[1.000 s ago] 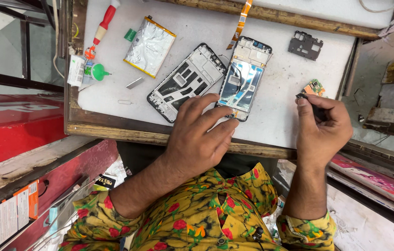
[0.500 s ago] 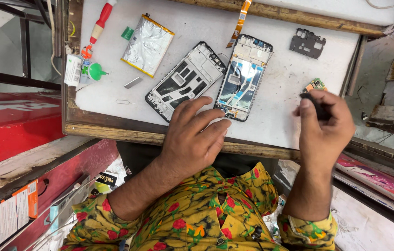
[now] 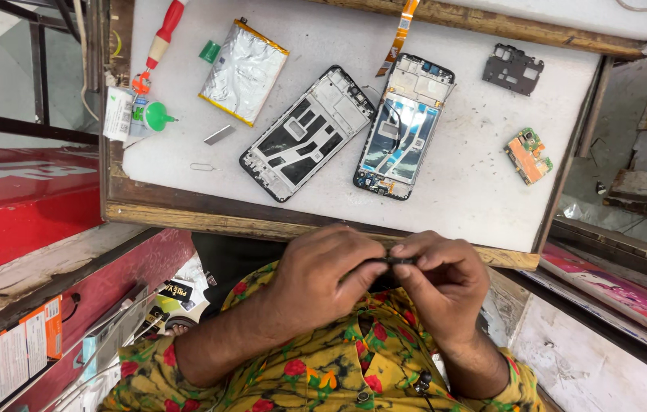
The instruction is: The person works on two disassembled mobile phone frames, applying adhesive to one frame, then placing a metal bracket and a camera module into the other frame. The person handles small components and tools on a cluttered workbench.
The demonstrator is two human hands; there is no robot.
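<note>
Below the near edge of the white work mat [image 3: 461, 191], both hands meet over the lap. Left hand [image 3: 331, 275] and right hand [image 3: 445, 278] pinch one small dark part [image 3: 400, 262] between thumb and fingertips, fingers pressed close together around it. Part is mostly hidden, so can't tell what it is. What shows is a short dark sliver lying roughly left-right between the two thumbs; which end is the front I can't tell.

Progress, judging from the layout: teardown looks well along.
- phone frame [image 3: 306, 133] stripped, lying on the mat, long axis diagonal, top end toward upper right
- opened phone [image 3: 406, 126] just beside it, insides up, long axis near vertical in view, tilted slightly right at the top
- silver battery [image 3: 245, 71] out, set apart at upper left
- dark cover plate [image 3: 513, 69] and small green circuit board [image 3: 529, 155] off to the right, well apart from both phone bodies
- orange ribbon cable [image 3: 400, 34] at the top edge, red-handled screwdriver [image 3: 161, 42] and a green-capped bottle [image 3: 154, 116] at the left

Left to do, my read: nothing is reassembled yet; all parts lie loose on the mat, and the held part is away from either phone.
</note>
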